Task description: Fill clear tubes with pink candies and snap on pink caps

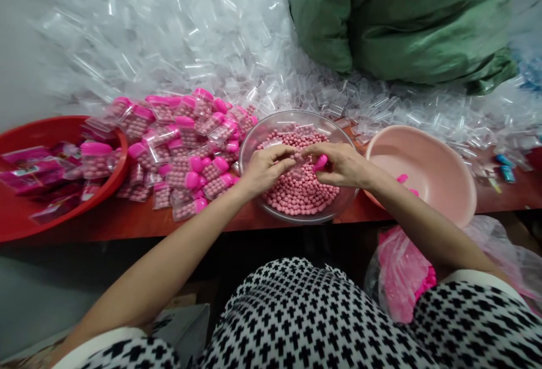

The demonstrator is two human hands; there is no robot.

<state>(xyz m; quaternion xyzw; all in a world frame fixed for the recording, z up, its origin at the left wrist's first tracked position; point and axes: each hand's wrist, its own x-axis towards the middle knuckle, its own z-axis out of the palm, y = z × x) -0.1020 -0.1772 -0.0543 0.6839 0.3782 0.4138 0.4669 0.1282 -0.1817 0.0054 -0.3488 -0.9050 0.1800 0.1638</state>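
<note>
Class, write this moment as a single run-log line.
left hand: over clear bowl of pink beads | right hand: pinching pink cap | left: filled pink-capped containers

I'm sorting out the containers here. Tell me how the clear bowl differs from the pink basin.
The clear bowl is see-through; the pink basin is opaque. The bowl holds a heap of pink balls, while the basin shows only a few pink pieces. The left hand and right hand meet over the bowl; the basin sits beside the right forearm. Both are round and rest on the red table.
</note>
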